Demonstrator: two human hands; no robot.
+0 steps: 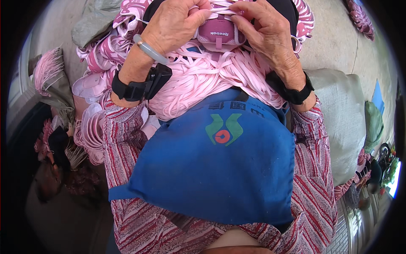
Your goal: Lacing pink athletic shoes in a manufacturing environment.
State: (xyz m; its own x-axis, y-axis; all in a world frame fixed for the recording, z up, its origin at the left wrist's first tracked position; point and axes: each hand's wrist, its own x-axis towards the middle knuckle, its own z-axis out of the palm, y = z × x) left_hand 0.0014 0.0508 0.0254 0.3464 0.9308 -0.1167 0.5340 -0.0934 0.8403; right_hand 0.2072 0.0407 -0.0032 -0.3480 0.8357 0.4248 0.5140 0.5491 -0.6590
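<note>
On my lap at the top of the head view lies a mauve-pink shoe upper (218, 33), its tongue facing me. A pale shoelace (221, 11) runs across it. My left hand (174, 26), with a grey bangle at the wrist, is closed, thumb and forefinger pinching the lace at the upper's left side. At the other side my right hand (267, 31) pinches the lace between thumb and fingers. Just below both hands, a thick bundle of loose pink shoelaces (190, 86) spreads over my blue apron (211, 178).
Pink-and-white shoe uppers (108, 53) are heaped at my left, with stacked pale pink pieces (91, 131) lower down. A large whitish woven sack (338, 122) stands at my right. A grey-green sack (94, 23) lies at the far left, and more pink pieces (360, 19) lie far right.
</note>
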